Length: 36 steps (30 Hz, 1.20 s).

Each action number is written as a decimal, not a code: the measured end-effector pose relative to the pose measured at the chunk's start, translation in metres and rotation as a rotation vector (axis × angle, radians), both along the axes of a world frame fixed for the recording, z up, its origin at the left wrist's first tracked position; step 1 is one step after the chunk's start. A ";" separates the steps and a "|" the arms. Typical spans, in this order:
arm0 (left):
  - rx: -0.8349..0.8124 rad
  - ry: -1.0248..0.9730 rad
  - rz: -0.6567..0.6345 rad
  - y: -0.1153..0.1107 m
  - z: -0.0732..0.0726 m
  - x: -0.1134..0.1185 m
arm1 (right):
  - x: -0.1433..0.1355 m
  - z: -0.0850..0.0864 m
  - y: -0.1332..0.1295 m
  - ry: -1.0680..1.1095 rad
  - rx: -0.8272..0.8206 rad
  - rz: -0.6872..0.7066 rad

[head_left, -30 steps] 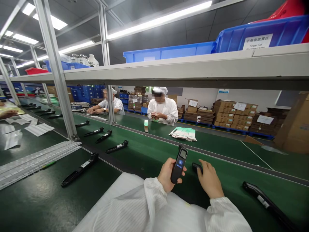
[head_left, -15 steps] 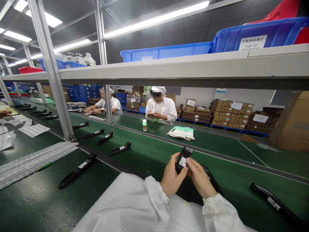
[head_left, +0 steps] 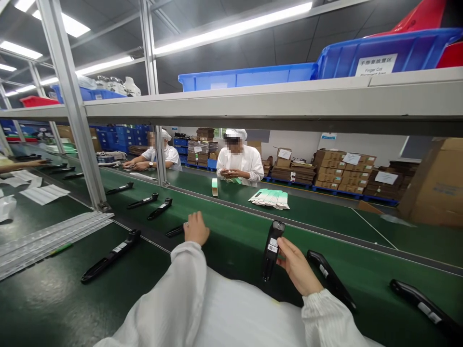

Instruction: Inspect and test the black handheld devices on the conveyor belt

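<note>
My right hand (head_left: 298, 265) pinches a black handle-shaped device (head_left: 270, 253) by its side, holding it nearly upright with its white labels facing me. My left hand (head_left: 196, 229) is stretched out to the left over the green belt. Its fingers curl round the right end of another black device (head_left: 175, 231), whose left end pokes out; the fingertips are hidden. Just beyond it lie more black devices, one (head_left: 159, 208) close behind. To the right of my right hand, two similar devices rest on the belt, the nearer one (head_left: 331, 279) angled toward me.
A separate black device (head_left: 110, 255) lies on the near table beside clear plastic strips (head_left: 58, 238). Across the belt, a person in white (head_left: 239, 161) works near a stack of green-white cartons (head_left: 269, 198). A metal post (head_left: 77, 111) and overhead shelf (head_left: 231, 107) frame the workspace.
My left hand has let go of the upright device and moved left to another one on the belt. My right hand alone keeps the first device. Devices on the right have shifted rightward.
</note>
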State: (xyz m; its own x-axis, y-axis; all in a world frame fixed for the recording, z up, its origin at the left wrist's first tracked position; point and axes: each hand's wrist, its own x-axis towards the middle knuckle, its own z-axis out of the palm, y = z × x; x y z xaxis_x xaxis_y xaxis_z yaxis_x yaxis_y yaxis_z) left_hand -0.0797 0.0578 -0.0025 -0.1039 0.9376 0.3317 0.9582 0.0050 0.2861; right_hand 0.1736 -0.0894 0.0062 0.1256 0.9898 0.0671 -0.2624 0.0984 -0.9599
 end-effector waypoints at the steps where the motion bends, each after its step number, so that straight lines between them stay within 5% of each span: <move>1: -0.068 -0.005 0.107 0.004 -0.002 -0.009 | 0.000 0.000 0.000 -0.002 -0.006 -0.006; 4: -0.264 -0.025 0.159 0.007 -0.006 -0.021 | -0.002 -0.002 0.002 -0.009 -0.030 -0.060; 14: -0.323 -0.294 -0.332 -0.019 -0.007 0.043 | 0.002 -0.009 0.003 -0.006 -0.087 -0.003; 16: -0.420 -0.576 -0.432 -0.030 -0.005 0.060 | 0.005 -0.013 0.005 -0.023 -0.133 -0.030; 20: -0.752 -1.523 -0.543 -0.056 0.003 0.091 | 0.016 -0.023 0.010 -0.205 -0.201 -0.144; 22: -0.874 -1.694 -0.580 -0.069 0.006 0.101 | 0.024 -0.026 0.012 -0.348 -0.201 -0.187; 26: -1.004 -1.782 -0.657 -0.086 0.010 0.112 | 0.040 -0.032 0.016 -0.664 -0.224 -0.243; 30: -0.960 -1.801 -0.662 -0.100 0.016 0.118 | 0.052 -0.040 0.018 -1.022 -0.297 -0.326; 36: -0.502 -1.522 -0.638 -0.116 0.018 0.127 | 0.057 -0.047 0.018 -1.238 -0.289 -0.381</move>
State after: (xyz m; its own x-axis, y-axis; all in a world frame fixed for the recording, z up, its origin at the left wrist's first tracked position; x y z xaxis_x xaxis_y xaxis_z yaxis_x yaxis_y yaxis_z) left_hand 0.0475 -0.0584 0.0154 0.3780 0.9256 -0.0187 -0.2641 0.1272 0.9561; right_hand 0.2308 -0.0710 -0.0405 0.4054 0.9046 0.1319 0.7934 -0.2766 -0.5422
